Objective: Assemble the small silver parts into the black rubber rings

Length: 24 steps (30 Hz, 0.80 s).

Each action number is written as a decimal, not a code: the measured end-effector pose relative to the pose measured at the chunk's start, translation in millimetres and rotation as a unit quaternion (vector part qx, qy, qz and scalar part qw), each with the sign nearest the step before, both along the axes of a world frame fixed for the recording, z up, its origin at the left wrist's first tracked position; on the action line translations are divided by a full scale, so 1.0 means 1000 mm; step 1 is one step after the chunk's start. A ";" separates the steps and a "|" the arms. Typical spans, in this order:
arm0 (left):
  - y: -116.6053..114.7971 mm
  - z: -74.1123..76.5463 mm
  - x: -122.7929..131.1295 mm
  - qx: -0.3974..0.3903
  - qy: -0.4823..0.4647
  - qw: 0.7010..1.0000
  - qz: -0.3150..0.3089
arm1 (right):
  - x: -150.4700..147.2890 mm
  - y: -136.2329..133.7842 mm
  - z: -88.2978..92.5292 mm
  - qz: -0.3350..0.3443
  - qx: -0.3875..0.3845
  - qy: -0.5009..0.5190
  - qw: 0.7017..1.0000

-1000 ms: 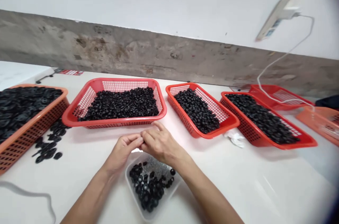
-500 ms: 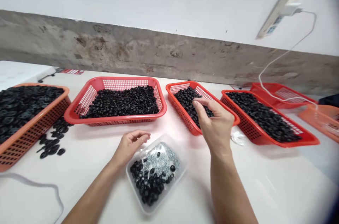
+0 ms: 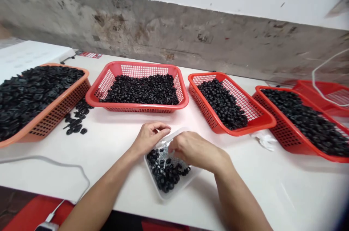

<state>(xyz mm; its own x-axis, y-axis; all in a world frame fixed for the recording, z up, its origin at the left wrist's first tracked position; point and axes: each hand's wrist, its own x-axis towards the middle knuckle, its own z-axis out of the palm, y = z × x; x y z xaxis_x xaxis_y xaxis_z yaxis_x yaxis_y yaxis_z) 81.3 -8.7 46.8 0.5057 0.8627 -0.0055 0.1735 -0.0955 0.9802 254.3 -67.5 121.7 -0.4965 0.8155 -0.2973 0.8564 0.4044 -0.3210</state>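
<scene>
Black rubber grommets [image 3: 163,175] lie heaped in a clear plastic tray [image 3: 167,198] on the white tabletop [image 3: 114,147], mixed with small silvery metal parts [image 3: 164,154] that the hands partly hide. The grommets look light and slightly springy, and their round shape could let them roll, so pinching one by its rim seems the surest hold. The right hand [image 3: 195,149] is over the tray, its fingers [image 3: 172,146] curled down into the metal parts; whether they hold anything is hidden. The left hand [image 3: 150,138] is beside it at the tray's far edge, its fingers [image 3: 160,126] curved inward, and I cannot tell whether they grip anything. Just beyond, a red mesh basket [image 3: 136,64] holds more grommets, with another [image 3: 261,116] to its right. An orange basket [image 3: 62,105] of wider black rings [image 3: 29,96] sits left, loose rings [image 3: 76,122] beside it. A further red basket [image 3: 286,140] lies right, and a stained concrete wall [image 3: 136,31] runs behind.
</scene>
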 end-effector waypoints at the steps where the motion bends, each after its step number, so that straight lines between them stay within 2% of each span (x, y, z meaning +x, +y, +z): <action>1: 0.000 0.000 0.000 0.011 0.007 1.000 -0.001 | -0.006 -0.001 -0.002 0.015 -0.022 -0.001 1.000; 5: -0.001 0.002 0.000 0.036 0.017 0.999 0.004 | -0.028 -0.005 -0.005 0.067 -0.086 -0.065 0.992; 7: -0.001 0.002 0.001 0.037 0.016 0.999 0.006 | -0.034 -0.007 -0.008 0.074 -0.072 -0.096 0.990; 12: -0.002 0.003 0.001 0.047 0.018 0.999 -0.002 | -0.034 -0.005 -0.014 0.040 -0.003 -0.128 0.991; 16: -0.002 0.006 0.001 0.053 0.024 0.998 0.001 | -0.020 0.000 -0.013 0.026 0.004 -0.104 0.994; 20: -0.002 0.007 0.001 0.058 0.027 0.998 0.000 | -0.007 0.002 -0.012 0.004 0.029 -0.033 0.999; 24: -0.001 0.005 0.000 0.062 0.026 0.998 -0.004 | -0.010 0.000 -0.012 0.032 -0.021 0.013 0.999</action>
<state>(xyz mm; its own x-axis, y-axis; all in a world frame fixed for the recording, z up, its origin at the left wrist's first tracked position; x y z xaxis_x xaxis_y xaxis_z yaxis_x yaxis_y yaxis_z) 81.4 -10.0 51.7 0.5136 0.8548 0.0740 0.2233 -0.2164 0.9504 244.8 -67.7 110.0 -0.5556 0.7689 -0.3164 0.8202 0.4445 -0.3600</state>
